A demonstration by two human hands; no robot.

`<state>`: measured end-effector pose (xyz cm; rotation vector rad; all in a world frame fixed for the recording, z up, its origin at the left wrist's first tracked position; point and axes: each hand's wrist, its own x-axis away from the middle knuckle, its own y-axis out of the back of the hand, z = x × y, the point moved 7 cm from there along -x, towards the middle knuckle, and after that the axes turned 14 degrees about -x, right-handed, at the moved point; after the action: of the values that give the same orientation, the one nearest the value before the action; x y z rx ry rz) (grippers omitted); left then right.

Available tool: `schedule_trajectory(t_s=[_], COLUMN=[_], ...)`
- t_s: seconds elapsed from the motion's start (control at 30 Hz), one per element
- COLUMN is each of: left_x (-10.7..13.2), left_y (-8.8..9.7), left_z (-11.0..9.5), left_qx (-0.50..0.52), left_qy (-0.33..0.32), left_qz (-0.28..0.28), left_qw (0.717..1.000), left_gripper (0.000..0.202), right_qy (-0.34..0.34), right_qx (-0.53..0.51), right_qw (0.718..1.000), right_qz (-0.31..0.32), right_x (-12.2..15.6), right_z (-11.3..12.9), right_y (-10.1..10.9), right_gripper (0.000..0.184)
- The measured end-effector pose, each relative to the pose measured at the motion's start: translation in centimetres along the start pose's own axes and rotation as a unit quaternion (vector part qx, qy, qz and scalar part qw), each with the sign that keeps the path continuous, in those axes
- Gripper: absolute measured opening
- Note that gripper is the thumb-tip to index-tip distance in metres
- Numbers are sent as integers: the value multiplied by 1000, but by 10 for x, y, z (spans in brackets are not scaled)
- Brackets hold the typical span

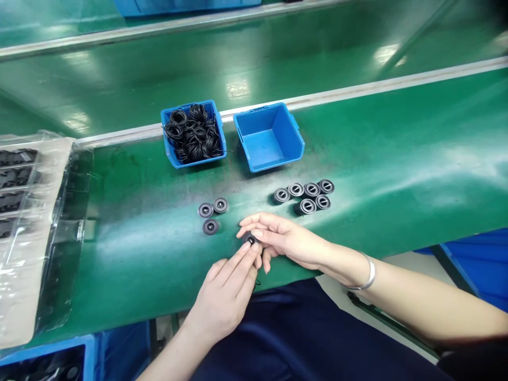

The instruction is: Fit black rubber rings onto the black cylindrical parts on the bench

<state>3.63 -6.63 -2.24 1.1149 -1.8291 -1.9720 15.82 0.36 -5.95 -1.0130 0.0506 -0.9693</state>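
Both hands meet near the front edge of the green bench mat [381,159] around one small black round part [250,239]. My right hand [283,238] pinches the part from the right, fingers curled round it. My left hand [228,291] comes from below, its fingertips pressed against the same part. A thin black ring seems to sit on the part, but I cannot be sure. Three black round parts [211,214] lie just left of the hands. Several more round parts [305,197] lie in a cluster to the right.
A blue bin full of black rubber rings [193,132] stands behind the hands, beside an empty blue bin [269,136]. A clear plastic tray with black parts [24,211] lies at the left. Another blue bin [47,362] shows at bottom left. A silver bracelet [367,272] circles my right wrist.
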Motion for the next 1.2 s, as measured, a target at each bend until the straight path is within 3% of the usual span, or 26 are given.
schedule_trajectory(t_s=[0.2,0.47,0.7,0.87,1.2], left_x=[-1,-7,-1,-1,-2], left_y=[5,3,5,2,0], left_z=[6,0,2,2,1], left_qx=[-11,-64,-48,-22,-39], left_qy=[-4,-1,-26,-23,-7], left_qz=[28,16,6,39,35], left_qw=[1000,998,999,999,999], left_gripper=[31,28,31,33,32], right_qy=[-11,-26,-50,-41,-35], right_qx=[5,-10,-5,-26,-4], right_qw=[1000,999,999,998,999], right_qz=[-8,-17,-21,-31,-25], right_x=[0,1,-4,-2,-1], right_z=[-2,0,-1,0,0], right_y=[-1,0,-1,1,-1], right_gripper=[21,24,23,29,27])
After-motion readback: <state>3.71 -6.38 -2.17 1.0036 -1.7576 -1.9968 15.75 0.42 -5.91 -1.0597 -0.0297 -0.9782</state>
